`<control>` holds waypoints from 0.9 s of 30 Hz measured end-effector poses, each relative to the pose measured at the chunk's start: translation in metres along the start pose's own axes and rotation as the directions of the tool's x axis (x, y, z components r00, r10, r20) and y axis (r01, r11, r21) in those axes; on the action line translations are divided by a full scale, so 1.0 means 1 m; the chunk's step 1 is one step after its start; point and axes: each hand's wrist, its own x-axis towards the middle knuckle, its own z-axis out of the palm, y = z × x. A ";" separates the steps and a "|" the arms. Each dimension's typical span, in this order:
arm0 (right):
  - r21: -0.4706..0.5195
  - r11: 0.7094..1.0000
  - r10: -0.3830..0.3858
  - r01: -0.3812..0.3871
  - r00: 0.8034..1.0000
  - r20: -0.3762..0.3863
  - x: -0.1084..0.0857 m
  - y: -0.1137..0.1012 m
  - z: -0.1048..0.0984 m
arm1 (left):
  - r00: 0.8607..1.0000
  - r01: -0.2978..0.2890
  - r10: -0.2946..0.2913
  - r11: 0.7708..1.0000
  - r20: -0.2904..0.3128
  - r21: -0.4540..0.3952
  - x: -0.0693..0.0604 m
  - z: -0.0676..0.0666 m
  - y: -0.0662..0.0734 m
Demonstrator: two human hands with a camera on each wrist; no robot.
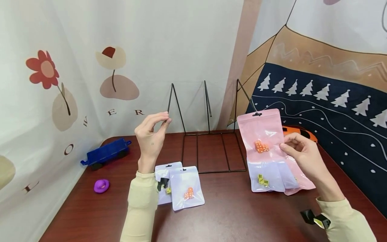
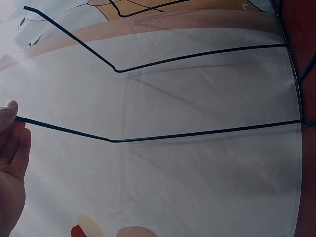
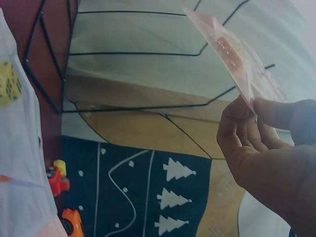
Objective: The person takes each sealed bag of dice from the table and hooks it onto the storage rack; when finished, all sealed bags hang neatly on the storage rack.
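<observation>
A black wire rack (image 1: 222,172) with three bent prongs stands on the table. At its left prong, my left hand (image 1: 151,134) pinches the tip between thumb and fingers, as the left wrist view also shows. My right hand (image 1: 305,158) pinches the right edge of a pink pouch (image 1: 267,129) with orange dice in it. The pouch's hang hole is at the end of the right prong; in the right wrist view the prong's tip (image 3: 271,66) shows beyond the pouch. Below lie a lavender pouch (image 1: 272,169) with yellow dice, another lavender one and a pink one (image 1: 302,186), overlapping.
Two lavender pouches lie near my left forearm, the front one (image 1: 187,179) with orange dice. At the left are a blue toy trailer (image 1: 107,153) and a small purple toy hat (image 1: 101,186). An orange toy car (image 1: 297,131) sits behind my right hand. Printed curtains (image 1: 181,43) enclose the table.
</observation>
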 end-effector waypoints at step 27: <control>0.176 0.984 0.012 0.023 0.981 -0.195 0.008 0.001 0.032 | 1.000 0.001 -0.001 1.000 0.028 0.007 -0.009 -0.004 -0.022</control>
